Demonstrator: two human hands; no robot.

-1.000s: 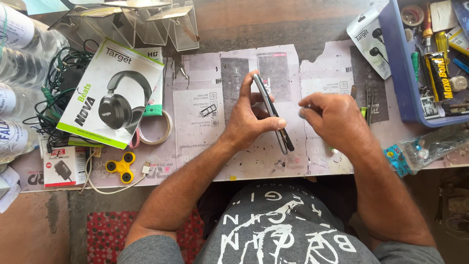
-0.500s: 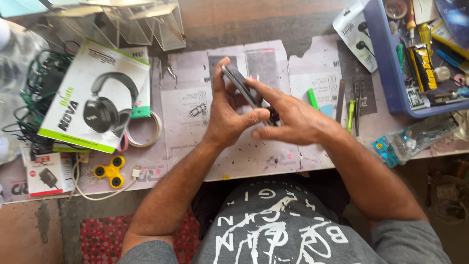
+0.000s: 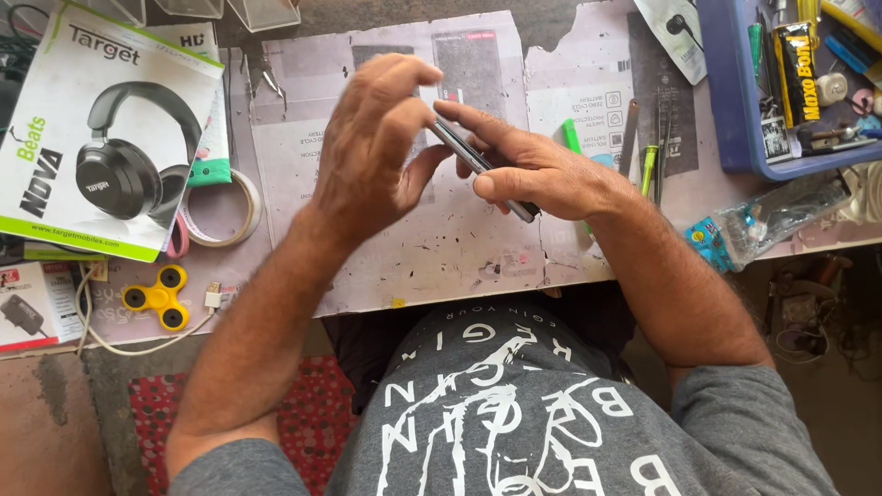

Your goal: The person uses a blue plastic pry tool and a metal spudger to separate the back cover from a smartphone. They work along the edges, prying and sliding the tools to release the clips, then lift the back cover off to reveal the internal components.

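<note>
The table (image 3: 478, 266) was covered in pale printed sheets, and the person sat close against its near edge. At its far left lay a white and green headphone box (image 3: 101, 138). A blue tray (image 3: 735, 101) full of tools and tubes sat at the far right.

Over the middle of the table, the right hand (image 3: 542, 170) grasped a phone (image 3: 478, 165), a thin dark slab seen almost edge-on and tilted, held clear of the table. The thumb lay along the near side and the fingers wrapped the far side. The left hand (image 3: 372, 152) met the phone at its upper end, fingers curled above it and the thumb below; it was blurred, and I could not tell whether it gripped the phone or only touched it.

A clear bag (image 3: 763, 220) lay beside the right forearm, below the tray. A roll of tape (image 3: 220, 207) sat just under the headphone box. A yellow spinner (image 3: 161, 296) lay near the table's front edge, left of the left forearm. A green pen (image 3: 650, 165) lay just beyond the right wrist.
</note>
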